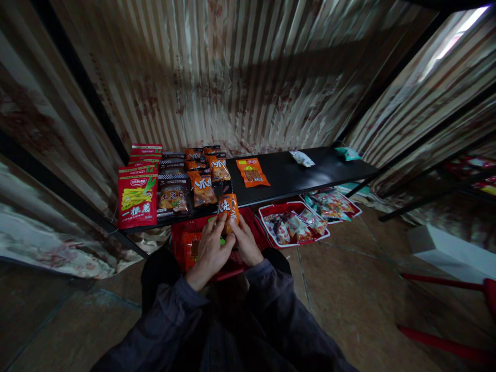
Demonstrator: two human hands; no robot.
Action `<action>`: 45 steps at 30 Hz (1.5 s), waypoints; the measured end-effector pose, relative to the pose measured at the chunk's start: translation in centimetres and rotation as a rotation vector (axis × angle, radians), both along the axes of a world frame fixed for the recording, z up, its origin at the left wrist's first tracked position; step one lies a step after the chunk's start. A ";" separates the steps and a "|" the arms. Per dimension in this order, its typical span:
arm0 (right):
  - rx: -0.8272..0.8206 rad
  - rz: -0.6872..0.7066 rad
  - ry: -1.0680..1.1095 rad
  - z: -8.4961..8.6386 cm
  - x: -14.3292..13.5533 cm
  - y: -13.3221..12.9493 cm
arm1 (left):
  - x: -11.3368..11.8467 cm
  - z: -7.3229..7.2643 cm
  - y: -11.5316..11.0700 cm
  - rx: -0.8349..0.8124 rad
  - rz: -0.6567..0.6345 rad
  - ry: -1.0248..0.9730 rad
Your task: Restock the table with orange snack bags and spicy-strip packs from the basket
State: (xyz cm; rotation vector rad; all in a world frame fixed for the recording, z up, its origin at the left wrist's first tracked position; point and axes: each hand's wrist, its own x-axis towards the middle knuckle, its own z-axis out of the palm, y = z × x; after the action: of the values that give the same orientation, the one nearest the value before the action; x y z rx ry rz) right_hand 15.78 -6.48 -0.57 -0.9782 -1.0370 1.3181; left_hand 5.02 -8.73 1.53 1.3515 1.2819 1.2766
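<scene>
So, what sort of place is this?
Probably a small shop or its stockroom: snack packets stand in rows by kind on a black shelf, and a basket below it holds more packaged goods.

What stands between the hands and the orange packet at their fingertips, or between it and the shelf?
Nothing visible: the left hand and right hand touch the packet, and nothing shows between it and the shelf.
</scene>
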 end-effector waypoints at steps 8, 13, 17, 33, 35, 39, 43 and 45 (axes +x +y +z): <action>-0.158 0.013 0.219 0.4 0.7 0.1 | 0.1 -0.8 -0.4 0.135 -0.023 0.180; -0.185 0.035 0.319 0.0 1.0 0.6 | -0.5 -1.1 -0.1 0.123 0.097 0.110; -0.250 0.079 0.426 -0.1 1.0 0.8 | -1.0 -1.8 0.3 0.040 0.220 0.062; -0.268 0.182 0.457 -1.9 1.6 0.9 | -0.6 -3.6 1.0 -0.329 0.069 -0.460; -0.261 0.139 0.407 -2.0 1.7 0.9 | -0.7 -4.4 1.3 -0.293 0.109 -0.430; -0.260 0.030 0.346 -2.4 1.7 0.9 | -0.6 -5.6 1.8 -0.231 0.146 -0.379; -0.231 0.052 0.331 -2.5 1.8 0.7 | -0.4 -6.1 2.2 -0.220 0.174 -0.333; -0.225 0.071 0.314 -2.4 1.9 0.7 | -0.3 -6.2 2.4 -0.216 0.173 -0.333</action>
State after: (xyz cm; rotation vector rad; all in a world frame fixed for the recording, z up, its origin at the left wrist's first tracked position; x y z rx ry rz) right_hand 17.66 -5.82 -2.94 -0.8689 -0.6995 1.6143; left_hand 4.69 -6.31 -4.67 0.8501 1.2770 1.3691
